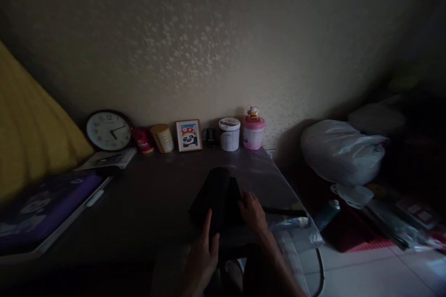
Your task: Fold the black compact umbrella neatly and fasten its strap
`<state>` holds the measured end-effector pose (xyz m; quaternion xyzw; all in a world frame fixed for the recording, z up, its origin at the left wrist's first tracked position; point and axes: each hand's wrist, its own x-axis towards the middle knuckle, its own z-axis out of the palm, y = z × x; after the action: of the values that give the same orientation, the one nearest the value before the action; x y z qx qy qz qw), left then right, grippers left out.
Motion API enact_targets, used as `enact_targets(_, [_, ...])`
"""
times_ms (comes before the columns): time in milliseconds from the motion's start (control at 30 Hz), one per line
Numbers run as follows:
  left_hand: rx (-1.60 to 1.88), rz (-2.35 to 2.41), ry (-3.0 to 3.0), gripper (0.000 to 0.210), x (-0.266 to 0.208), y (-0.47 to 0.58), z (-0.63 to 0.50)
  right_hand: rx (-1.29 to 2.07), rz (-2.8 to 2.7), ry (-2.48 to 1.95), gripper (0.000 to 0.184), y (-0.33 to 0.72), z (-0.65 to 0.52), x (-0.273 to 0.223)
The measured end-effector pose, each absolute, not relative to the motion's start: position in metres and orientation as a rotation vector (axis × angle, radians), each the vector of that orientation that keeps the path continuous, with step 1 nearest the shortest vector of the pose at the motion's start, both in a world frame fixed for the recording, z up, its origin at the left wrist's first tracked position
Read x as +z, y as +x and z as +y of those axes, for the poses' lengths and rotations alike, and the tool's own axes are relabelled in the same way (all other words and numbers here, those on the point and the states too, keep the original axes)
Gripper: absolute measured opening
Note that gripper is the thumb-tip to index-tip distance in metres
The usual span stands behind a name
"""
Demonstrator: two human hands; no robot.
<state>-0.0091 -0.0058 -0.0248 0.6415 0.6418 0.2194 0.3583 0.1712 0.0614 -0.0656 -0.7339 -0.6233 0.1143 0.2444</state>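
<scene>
A black, soft-looking folded fabric item [212,195] lies on the dark table near its front edge; the dim light hides what kind of thing it is. My left hand [205,253] is at its near side, index finger stretched forward and thumb apart, with the fingertip against or just over the fabric. On the other side, my right hand [252,211] has its fingers curled on the item's right edge and appears to grip it. A black strap [285,212] runs from beside my right hand toward the table's right edge; whether it joins the fabric is hidden.
Along the wall stand a round clock [108,131], a red container [142,140], a framed panda picture [188,135], a white tub [229,135] and a pink tub [253,134]. A purple bag [52,206] lies left. White plastic bags [343,151] sit right of the table [153,195].
</scene>
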Motion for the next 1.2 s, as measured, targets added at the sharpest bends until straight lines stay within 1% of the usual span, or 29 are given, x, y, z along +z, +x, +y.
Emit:
enact_targets(100, [0.532, 1.699, 1.678, 0.055, -0.024, -0.008, -0.007, 0.292, -1.771, -2.059, 0.033, 0.172, 0.062, -0.062])
enact_targets(267, [0.515, 1.731, 1.748, 0.052, -0.025, -0.008, -0.007, 0.507, -1.713, -2.086, 0.033, 0.179, 0.069, -0.054])
enact_targets(433, [0.542, 1.715, 1.831, 0.053, -0.031, -0.008, -0.006, 0.379, -1.62, -1.926, 0.029, 0.18, 0.076, -0.045])
enact_targets(567, [0.518, 1.691, 1.852, 0.054, -0.033, -0.005, -0.006, 0.427, -1.654, -1.804, 0.031, 0.163, 0.083, -0.051])
enact_targets(800, [0.44, 1.694, 1.902, 0.056, -0.044, 0.006, -0.009, 0.387, -1.645, -1.867, 0.041, 0.127, 0.091, -0.08])
enact_targets(967, [0.289, 1.713, 1.983, 0.058, -0.037, 0.014, -0.01, 0.401, -1.687, -1.908, 0.038, 0.12, 0.092, -0.073])
enact_targets(1033, [0.244, 1.734, 2.024, 0.061, -0.034, 0.018, -0.011, 0.432, -1.63, -1.959, 0.044, 0.117, 0.093, -0.067])
enact_targets(1133, [0.165, 1.782, 2.077, 0.067, -0.037, 0.026, -0.012, 0.455, -1.52, -2.041, 0.069, 0.11, 0.097, -0.06])
enact_targets(1200, [0.124, 1.859, 2.108, 0.067, -0.043, 0.031, -0.012, 0.437, -1.513, -2.062, 0.078, 0.107, 0.101, -0.057])
